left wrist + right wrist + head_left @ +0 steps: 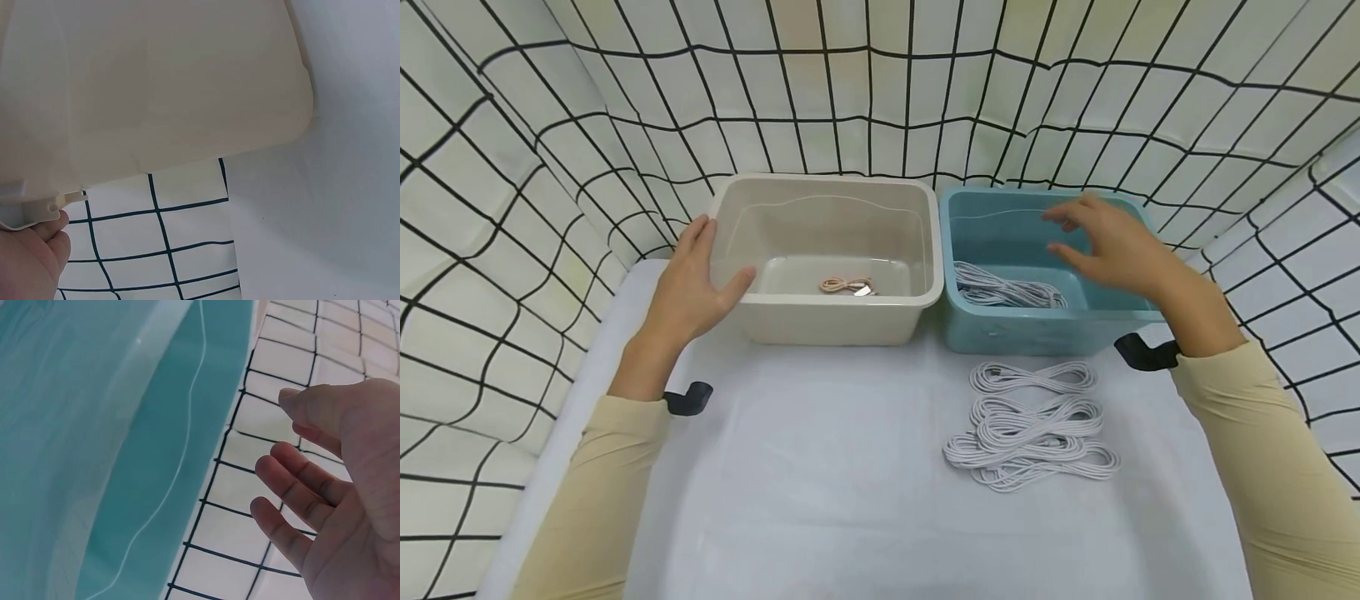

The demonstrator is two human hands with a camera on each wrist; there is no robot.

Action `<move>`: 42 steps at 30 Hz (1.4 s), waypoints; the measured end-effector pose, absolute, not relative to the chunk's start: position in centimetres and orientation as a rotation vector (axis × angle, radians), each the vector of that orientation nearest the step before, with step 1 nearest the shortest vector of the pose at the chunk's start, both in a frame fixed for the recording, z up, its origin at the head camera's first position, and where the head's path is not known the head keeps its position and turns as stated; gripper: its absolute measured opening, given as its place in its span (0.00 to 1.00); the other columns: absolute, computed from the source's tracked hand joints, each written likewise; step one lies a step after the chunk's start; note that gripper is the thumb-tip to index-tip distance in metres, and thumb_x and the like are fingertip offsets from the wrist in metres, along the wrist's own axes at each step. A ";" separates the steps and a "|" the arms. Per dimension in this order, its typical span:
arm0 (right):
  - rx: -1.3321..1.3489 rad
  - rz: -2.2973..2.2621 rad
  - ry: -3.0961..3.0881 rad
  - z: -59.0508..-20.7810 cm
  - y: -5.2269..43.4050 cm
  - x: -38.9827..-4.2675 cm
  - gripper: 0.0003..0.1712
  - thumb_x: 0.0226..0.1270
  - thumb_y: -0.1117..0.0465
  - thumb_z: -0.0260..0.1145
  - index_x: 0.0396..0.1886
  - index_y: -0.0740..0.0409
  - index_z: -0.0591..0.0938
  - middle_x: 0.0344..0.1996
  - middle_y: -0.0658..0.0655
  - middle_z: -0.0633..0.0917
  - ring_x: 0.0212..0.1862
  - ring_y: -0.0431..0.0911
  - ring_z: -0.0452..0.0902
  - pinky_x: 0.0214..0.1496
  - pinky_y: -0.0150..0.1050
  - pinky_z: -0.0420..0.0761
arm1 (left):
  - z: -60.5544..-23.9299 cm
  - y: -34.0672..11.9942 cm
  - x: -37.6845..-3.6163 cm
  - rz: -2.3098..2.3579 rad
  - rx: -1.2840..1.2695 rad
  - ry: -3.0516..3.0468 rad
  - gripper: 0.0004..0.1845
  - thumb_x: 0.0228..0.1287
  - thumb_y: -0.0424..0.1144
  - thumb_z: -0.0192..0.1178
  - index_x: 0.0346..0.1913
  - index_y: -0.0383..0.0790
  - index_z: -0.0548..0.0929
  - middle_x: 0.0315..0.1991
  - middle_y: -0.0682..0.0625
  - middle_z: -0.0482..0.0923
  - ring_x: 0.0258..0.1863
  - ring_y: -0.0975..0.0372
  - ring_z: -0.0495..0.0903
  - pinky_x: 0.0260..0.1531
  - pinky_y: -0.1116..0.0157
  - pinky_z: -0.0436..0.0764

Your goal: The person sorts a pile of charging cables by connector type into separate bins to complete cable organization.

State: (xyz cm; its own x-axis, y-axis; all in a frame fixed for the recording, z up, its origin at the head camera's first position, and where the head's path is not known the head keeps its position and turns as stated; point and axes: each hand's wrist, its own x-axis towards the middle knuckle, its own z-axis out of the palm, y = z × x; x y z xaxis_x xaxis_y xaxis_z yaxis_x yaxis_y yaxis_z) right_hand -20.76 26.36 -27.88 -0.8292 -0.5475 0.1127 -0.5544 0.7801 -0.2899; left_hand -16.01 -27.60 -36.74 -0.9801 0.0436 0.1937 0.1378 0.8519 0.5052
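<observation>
My left hand (688, 283) grips the left rim of a beige plastic bin (831, 325), its thumb over the front left corner. The left wrist view shows the fingers (57, 247) under the bin's lip. Inside the bin lies a small tan cable bundle (844, 285) with a silvery end. Above the blue-green bin (1022, 332) hovers my right hand (1112, 246), fingers spread and holding nothing; it also appears apart from the bin wall in the right wrist view. That bin contains coiled white cables (1007, 290) on its left side.
Several more white cable coils (1033, 433) lie overlapping on the white-covered table (820, 483) before the blue-green bin. Black wire grid panels (880, 117) stand behind the bins and along both sides. The two bins sit side by side against the back panel.
</observation>
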 end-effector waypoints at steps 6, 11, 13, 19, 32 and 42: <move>0.934 0.470 -2.869 -28.0 26.7 -18.3 0.27 0.74 0.62 0.70 0.70 0.62 0.78 0.59 0.66 0.80 0.38 0.53 0.80 0.38 0.50 0.76 | -36.6 -27.6 -15.9 -0.780 -0.127 -2.862 0.50 0.73 0.58 0.55 0.85 0.33 0.49 0.86 0.37 0.45 0.78 0.33 0.59 0.70 0.29 0.63; 0.888 0.478 -2.852 -28.3 27.3 -16.4 0.25 0.73 0.62 0.71 0.67 0.60 0.81 0.60 0.64 0.80 0.28 0.46 0.74 0.40 0.51 0.78 | -36.6 -27.6 -15.8 -0.791 -0.127 -2.864 0.50 0.73 0.58 0.55 0.85 0.33 0.49 0.86 0.38 0.44 0.78 0.32 0.59 0.70 0.28 0.63; 0.875 0.483 -2.834 -28.7 27.5 -15.5 0.24 0.72 0.63 0.72 0.66 0.59 0.82 0.61 0.63 0.80 0.25 0.43 0.72 0.39 0.49 0.78 | -36.6 -27.6 -15.7 -0.796 -0.125 -2.864 0.50 0.73 0.58 0.55 0.85 0.33 0.49 0.86 0.38 0.44 0.78 0.32 0.59 0.70 0.28 0.63; 0.908 0.497 -2.728 -30.5 28.1 -13.3 0.24 0.66 0.66 0.76 0.62 0.57 0.84 0.59 0.60 0.82 0.23 0.38 0.68 0.30 0.41 0.75 | -36.7 -27.5 -15.8 -0.797 -0.133 -2.856 0.50 0.73 0.58 0.55 0.85 0.33 0.49 0.86 0.38 0.45 0.78 0.32 0.59 0.70 0.28 0.62; 0.961 0.542 -2.632 -33.5 28.4 -10.8 0.26 0.57 0.72 0.79 0.58 0.61 0.86 0.54 0.62 0.83 0.57 0.58 0.80 0.51 0.56 0.82 | -36.7 -27.6 -16.0 -0.796 -0.138 -2.824 0.50 0.73 0.57 0.56 0.85 0.32 0.50 0.86 0.37 0.46 0.78 0.33 0.60 0.70 0.29 0.64; 0.945 0.498 -2.587 -36.6 27.8 -7.4 0.25 0.52 0.73 0.80 0.53 0.64 0.86 0.51 0.63 0.84 0.56 0.61 0.80 0.57 0.59 0.80 | -36.8 -27.6 -15.9 -0.819 -0.133 -2.830 0.50 0.73 0.58 0.56 0.85 0.33 0.49 0.86 0.38 0.45 0.78 0.33 0.59 0.71 0.29 0.62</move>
State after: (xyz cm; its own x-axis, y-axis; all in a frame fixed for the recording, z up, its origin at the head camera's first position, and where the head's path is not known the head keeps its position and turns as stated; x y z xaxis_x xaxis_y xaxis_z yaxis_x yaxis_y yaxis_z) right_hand -7.36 27.76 -36.62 -0.7205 -0.5461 0.4273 -0.6657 0.7173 -0.2058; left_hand -15.87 -27.55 -36.83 -0.9776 0.0329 0.2081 0.1390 0.8431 0.5194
